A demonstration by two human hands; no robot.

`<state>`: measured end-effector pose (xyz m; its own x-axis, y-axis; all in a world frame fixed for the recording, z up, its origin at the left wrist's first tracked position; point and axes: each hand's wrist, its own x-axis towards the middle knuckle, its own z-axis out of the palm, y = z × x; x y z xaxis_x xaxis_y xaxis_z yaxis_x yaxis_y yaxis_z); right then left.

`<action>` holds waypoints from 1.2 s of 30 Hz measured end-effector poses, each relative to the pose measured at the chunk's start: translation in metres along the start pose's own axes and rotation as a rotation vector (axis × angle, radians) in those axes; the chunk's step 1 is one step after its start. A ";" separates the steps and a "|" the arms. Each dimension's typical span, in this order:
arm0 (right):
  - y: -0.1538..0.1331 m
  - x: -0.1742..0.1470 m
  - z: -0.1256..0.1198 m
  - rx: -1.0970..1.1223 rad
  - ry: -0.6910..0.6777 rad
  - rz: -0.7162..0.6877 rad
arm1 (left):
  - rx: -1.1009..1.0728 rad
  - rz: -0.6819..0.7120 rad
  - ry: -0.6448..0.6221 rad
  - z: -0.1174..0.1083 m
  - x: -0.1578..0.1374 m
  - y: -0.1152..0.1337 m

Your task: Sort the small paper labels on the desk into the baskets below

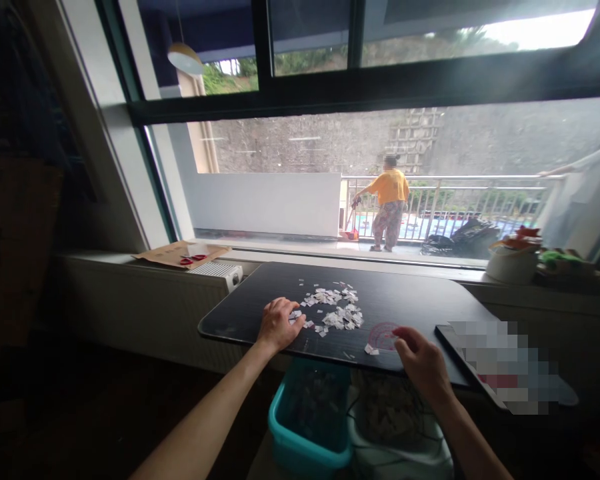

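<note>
While left hand [279, 323] sits at white pieces [345, 317], right hand [423, 359] hovers near pink rings [380, 335]

Left fingers half open, curled; any hold unclear. Right thumb and index nearly meet; can't tell what's held. Pieces lie on table [410, 290], teal bin [307, 440] below front edge, likely for easy reach.

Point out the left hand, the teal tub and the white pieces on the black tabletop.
Left hand [279, 325]: head view, back of the hand.
Teal tub [307, 448]: head view, front of the rim.
White pieces [347, 316]: head view, middle of the lower cluster.
</note>
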<state>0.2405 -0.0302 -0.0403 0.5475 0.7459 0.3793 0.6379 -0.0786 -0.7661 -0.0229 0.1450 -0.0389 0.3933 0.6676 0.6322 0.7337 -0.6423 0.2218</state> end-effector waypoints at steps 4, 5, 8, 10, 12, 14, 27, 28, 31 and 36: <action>0.005 -0.001 -0.013 -0.026 0.042 0.051 | 0.001 -0.001 -0.005 -0.001 0.001 0.001; 0.005 -0.002 -0.014 -0.016 0.039 0.040 | 0.001 -0.003 -0.004 -0.002 0.001 0.001; 0.006 -0.007 -0.015 0.007 0.003 0.011 | 0.000 0.000 0.003 -0.004 0.002 0.002; 0.009 -0.010 -0.017 0.018 -0.014 0.024 | -0.001 0.006 0.004 -0.004 0.002 0.003; 0.014 -0.013 -0.022 0.020 -0.014 0.049 | -0.003 0.010 0.001 -0.004 0.002 0.003; 0.019 -0.014 -0.026 0.012 -0.009 0.065 | -0.003 0.009 0.001 -0.004 0.002 0.002; 0.014 -0.031 -0.038 -0.071 0.054 0.055 | 0.007 0.017 0.024 0.000 0.002 0.000; 0.013 -0.032 -0.039 -0.086 0.064 0.050 | 0.009 0.017 0.025 0.000 0.002 0.000; 0.012 -0.037 -0.041 -0.123 0.076 0.030 | 0.007 0.009 0.010 -0.001 0.002 0.000; 0.013 -0.041 -0.044 -0.103 0.096 -0.003 | 0.003 -0.001 -0.004 -0.003 0.002 0.003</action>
<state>0.2495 -0.0909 -0.0428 0.5916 0.6797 0.4336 0.6895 -0.1479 -0.7090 -0.0222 0.1433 -0.0347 0.3952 0.6696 0.6289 0.7357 -0.6406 0.2197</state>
